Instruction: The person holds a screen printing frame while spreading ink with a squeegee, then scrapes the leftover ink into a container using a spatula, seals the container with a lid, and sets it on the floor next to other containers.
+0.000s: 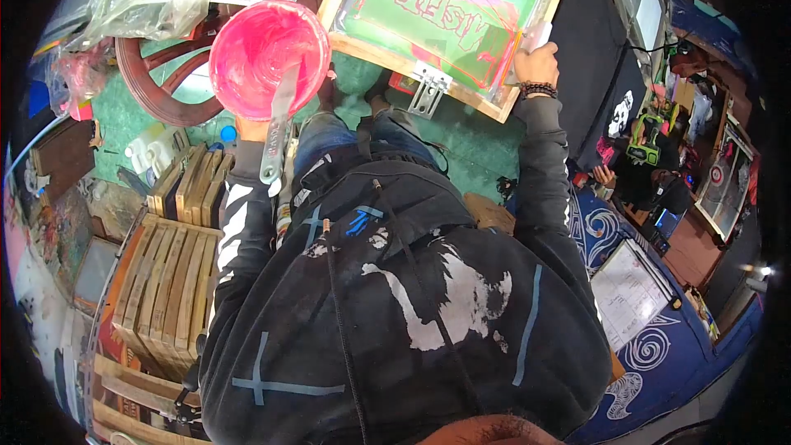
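**Tub left, framed screen right**

My left grip [251, 130] holds the pink tub [224, 74] from beneath at 11 o'clock – probably to bear its weight; its fingers are mostly hidden. The spatula [282, 111] leans over the rim, handle towards 6, likely within easy reach. My right grip [537, 66] closes round a white handle [540, 35] by the framed screen's [371, 55] corner at 1. Tub and frame edges nearly meet – open floor [488, 152] shows nearer me

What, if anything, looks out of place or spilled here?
Pink smears streak the framed screen outside its lettering, and pink coats the rim of the bucket: messy, though perhaps ink residue. No spill or damage is evident.
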A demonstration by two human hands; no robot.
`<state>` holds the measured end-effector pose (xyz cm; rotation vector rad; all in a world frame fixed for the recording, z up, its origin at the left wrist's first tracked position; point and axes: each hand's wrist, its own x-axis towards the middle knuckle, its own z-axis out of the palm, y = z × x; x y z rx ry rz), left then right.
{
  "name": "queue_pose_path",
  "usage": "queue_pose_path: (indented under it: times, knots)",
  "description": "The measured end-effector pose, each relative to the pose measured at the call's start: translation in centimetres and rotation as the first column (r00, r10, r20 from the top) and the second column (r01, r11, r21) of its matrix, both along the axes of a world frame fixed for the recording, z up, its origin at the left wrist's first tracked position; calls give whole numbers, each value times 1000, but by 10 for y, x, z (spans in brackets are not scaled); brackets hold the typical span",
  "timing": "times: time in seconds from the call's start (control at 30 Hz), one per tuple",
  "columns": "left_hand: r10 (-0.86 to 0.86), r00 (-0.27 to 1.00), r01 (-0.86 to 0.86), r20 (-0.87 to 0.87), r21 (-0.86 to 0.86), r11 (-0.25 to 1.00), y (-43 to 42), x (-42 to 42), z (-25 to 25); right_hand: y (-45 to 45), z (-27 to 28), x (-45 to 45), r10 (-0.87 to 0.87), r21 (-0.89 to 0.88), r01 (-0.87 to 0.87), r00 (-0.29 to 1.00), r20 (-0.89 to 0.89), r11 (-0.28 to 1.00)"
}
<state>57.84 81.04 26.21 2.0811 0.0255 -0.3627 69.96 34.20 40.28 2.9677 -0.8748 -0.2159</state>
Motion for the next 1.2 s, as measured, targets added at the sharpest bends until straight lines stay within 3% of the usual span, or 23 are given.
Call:
queue_pose_path:
  times: [0.43,0.73,1.2]
  knots:
    - [-3,1000,2,-25,-66,998,2,15,-3,8,-15,-3,-37,-61,36,999,-10,997]
    - [-12,998,4,-68,-111,994,1,23,-1,13,-15,-5,-4,117,17,994,-113,993]
    - [29,983,-52,-181,-119,992,15,-20,4,17,-7,-17,46,307,-53,998,31,950]
